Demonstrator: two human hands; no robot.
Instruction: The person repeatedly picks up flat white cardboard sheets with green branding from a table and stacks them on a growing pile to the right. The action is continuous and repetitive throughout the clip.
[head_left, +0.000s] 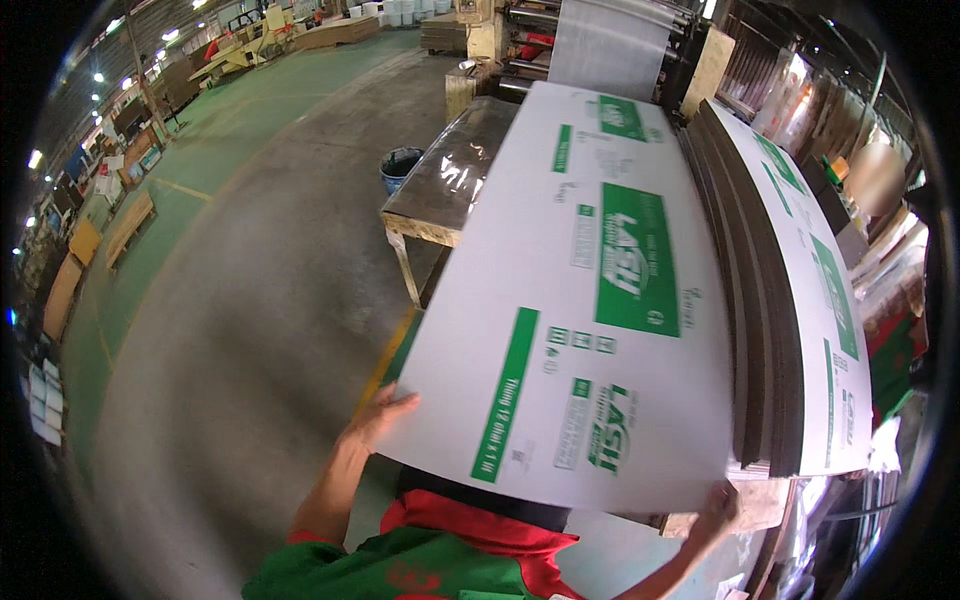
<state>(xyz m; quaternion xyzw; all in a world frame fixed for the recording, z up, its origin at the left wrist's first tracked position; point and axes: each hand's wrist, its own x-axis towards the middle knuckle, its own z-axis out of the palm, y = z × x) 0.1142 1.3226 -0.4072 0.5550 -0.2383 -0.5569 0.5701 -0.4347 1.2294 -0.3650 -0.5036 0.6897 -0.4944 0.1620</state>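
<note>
Two hands on one long printed sheet

The white-and-green printed cardboard sheet stretches from the person's body toward the roller machine at the far end, between the metal-topped table on the left and the stack of cardboard sheets on the right. The left hand grips the near left corner, thumb on top; the right hand is closed at the near right corner, its fingertips hard to make out. Whether the far end rests on anything cannot be told.

To handle it well, both corners are best held at equal height, since so long a panel probably sags or twists. A light pinch should spare the edge from creasing, and the right edge wants keeping clear of the stack beside it.
</note>
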